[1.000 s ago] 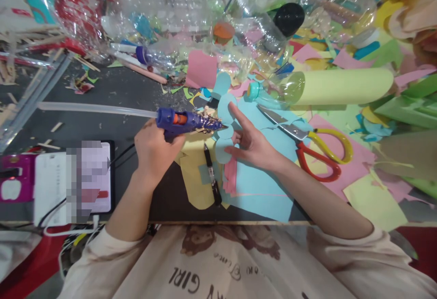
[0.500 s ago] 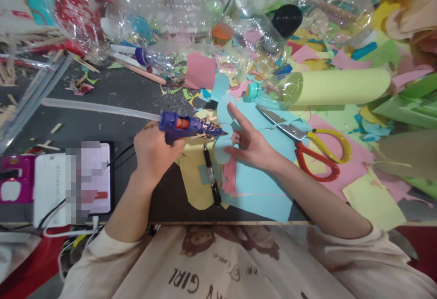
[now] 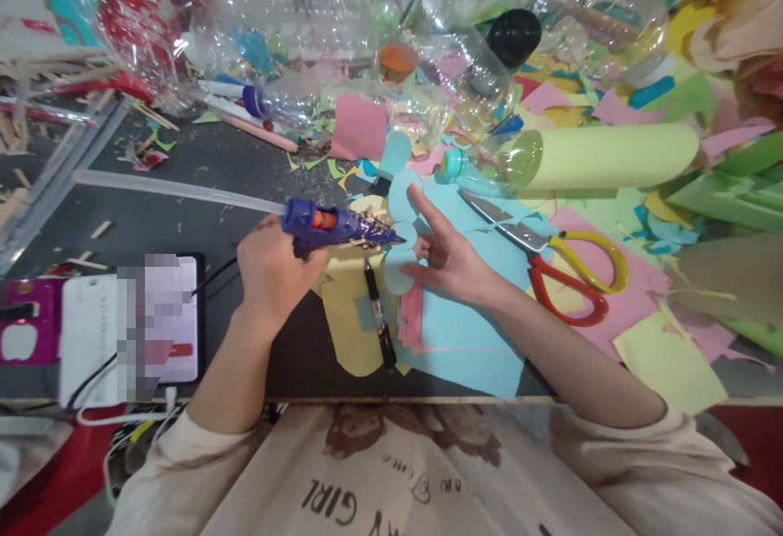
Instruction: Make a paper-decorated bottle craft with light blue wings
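My left hand [image 3: 272,267] is closed round the handle of a purple glue gun [image 3: 339,226] with a long clear glue stick [image 3: 177,189] sticking out of its back. The nozzle points right and touches a light blue paper cut-out [image 3: 400,193] made of rounded lobes. My right hand [image 3: 453,254] holds that cut-out in place, its forefinger stretched along the paper and its other fingers curled under it. A black marker [image 3: 379,316] lies just below, on yellow and blue paper sheets.
Red and yellow scissors [image 3: 563,263] lie to the right on pink paper. A clear bottle with a rolled yellow sheet [image 3: 605,152] lies behind them. Crushed plastic bottles [image 3: 342,22] and paper scraps crowd the back. A phone and white device [image 3: 131,324] sit at left.
The glue gun's nozzle has crept slightly to the right against the blue cut-out. Both hands otherwise hold the same places.
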`<control>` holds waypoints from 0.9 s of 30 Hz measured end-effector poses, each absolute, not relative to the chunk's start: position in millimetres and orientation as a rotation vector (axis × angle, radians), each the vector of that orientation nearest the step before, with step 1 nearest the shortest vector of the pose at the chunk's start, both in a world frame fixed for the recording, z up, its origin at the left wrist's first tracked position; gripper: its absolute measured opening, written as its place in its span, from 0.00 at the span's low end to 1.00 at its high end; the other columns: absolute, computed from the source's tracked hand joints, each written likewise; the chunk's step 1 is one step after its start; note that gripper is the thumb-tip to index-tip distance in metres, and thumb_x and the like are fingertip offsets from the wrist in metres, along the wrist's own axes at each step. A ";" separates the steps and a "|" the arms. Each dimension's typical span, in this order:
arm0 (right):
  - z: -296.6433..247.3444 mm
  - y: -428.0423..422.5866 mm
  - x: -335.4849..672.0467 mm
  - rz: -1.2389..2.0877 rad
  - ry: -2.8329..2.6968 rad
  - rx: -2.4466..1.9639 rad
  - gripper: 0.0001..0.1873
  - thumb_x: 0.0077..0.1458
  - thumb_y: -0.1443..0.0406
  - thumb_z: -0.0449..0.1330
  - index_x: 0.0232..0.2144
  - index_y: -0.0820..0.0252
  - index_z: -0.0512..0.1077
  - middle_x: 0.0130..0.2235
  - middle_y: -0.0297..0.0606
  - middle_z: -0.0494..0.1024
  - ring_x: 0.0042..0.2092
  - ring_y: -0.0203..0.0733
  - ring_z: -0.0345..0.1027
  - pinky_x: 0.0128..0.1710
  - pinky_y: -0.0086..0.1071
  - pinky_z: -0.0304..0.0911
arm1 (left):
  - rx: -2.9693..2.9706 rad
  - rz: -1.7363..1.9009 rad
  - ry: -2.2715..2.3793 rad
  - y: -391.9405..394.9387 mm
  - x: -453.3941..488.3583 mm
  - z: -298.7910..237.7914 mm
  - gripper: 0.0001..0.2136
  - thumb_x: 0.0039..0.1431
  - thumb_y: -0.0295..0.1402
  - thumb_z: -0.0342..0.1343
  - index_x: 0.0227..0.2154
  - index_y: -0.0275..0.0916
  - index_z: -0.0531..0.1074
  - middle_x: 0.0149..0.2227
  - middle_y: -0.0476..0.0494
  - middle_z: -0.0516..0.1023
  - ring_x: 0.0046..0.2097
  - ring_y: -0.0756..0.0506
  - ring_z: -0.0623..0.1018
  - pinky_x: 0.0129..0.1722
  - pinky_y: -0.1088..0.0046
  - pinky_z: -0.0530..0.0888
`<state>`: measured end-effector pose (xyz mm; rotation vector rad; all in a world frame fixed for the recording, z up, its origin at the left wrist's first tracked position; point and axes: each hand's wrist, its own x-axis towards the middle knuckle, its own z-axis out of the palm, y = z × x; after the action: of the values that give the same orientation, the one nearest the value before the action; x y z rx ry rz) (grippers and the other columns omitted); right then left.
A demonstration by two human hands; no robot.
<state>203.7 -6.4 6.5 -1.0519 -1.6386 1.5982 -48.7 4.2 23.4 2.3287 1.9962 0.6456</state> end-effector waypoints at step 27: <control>1.5 -6.8 205.0 1.575 -1.562 -1.097 0.49 0.56 0.52 0.62 0.69 0.31 0.36 0.73 0.27 0.39 0.35 0.38 0.65 0.40 0.42 0.74 | 2.208 0.662 2.026 7.3 -44.0 27.0 0.03 0.48 0.32 0.56 0.28 0.41 0.69 0.27 0.44 0.72 0.36 0.38 0.77 0.37 0.63 0.71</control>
<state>205.0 -6.8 1.5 -1.0969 -1.5617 1.5752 -44.0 7.3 27.0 2.2083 2.0255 0.6619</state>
